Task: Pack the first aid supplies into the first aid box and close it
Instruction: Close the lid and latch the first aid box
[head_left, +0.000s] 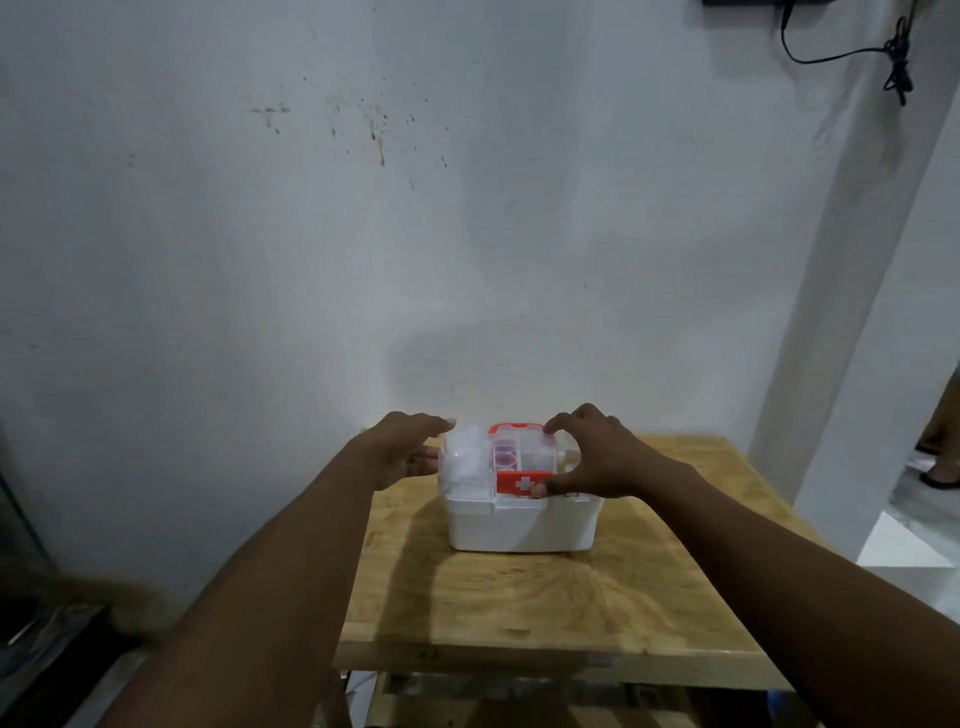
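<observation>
A white first aid box (519, 525) stands on a small wooden table (545, 597), with a clear lid (467, 460) and a red latch bearing a white cross (522, 483). A red handle (514, 428) shows at the back of the lid. Supplies show faintly through the clear lid. My left hand (405, 454) rests against the box's left side, fingers spread along the lid's edge. My right hand (597, 454) lies over the right part of the lid, thumb at the red latch and fingers arched over the top.
A stained white wall rises right behind the table. A white pillar (841, 312) stands at the right, with another person's sandalled foot (940, 475) beyond it. A black cable (898, 57) hangs at the upper right. Dark clutter lies on the floor at the left.
</observation>
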